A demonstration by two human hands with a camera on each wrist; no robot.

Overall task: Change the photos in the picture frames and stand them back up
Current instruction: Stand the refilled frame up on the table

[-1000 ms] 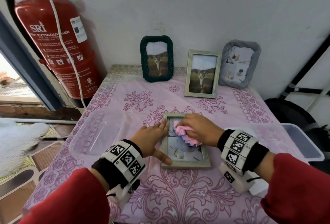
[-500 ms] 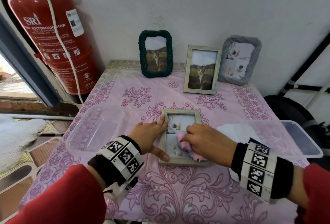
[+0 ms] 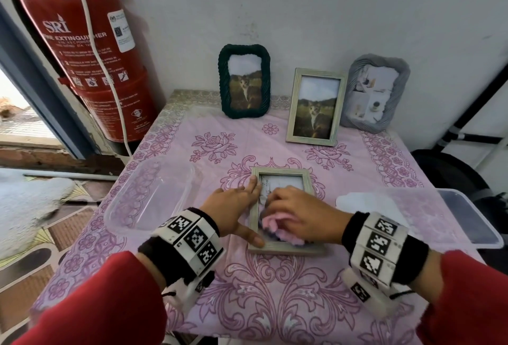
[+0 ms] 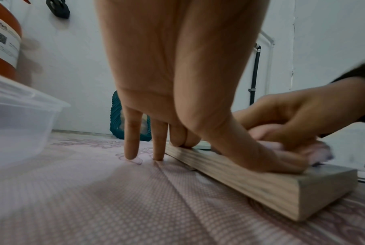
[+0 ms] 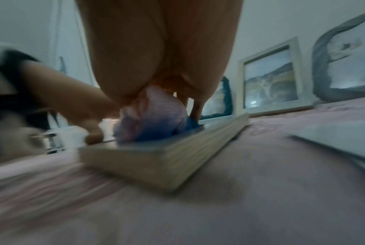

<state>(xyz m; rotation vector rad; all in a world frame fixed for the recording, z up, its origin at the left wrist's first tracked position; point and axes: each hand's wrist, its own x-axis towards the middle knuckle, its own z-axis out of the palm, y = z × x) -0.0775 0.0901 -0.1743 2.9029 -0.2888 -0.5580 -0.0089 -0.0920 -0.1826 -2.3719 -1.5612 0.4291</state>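
Observation:
A pale wooden picture frame (image 3: 280, 173) (image 4: 250, 180) (image 5: 173, 159) lies flat, glass up, in the middle of the pink tablecloth (image 3: 247, 289). My left hand (image 3: 236, 207) (image 4: 177, 99) presses its straight fingers and thumb on the frame's left rail. My right hand (image 3: 299, 215) (image 5: 156, 58) grips a pink and blue cloth (image 3: 275, 225) (image 5: 154, 116) (image 4: 282, 149) and holds it against the glass near the frame's lower part. Three frames stand against the wall: a dark green one (image 3: 244, 81), a pale wooden one (image 3: 316, 105) and a grey one (image 3: 373, 92).
A clear plastic tub (image 3: 148, 193) sits on the table's left side and another clear tub (image 3: 450, 215) on the right, with a white sheet (image 3: 357, 199) by it. A red fire extinguisher (image 3: 82, 50) hangs at the back left. A black object (image 3: 450, 174) stands right of the table.
My right hand has drawn the cloth down the glass from the frame's upper part to its lower part. The left hand has stayed on the left rail.

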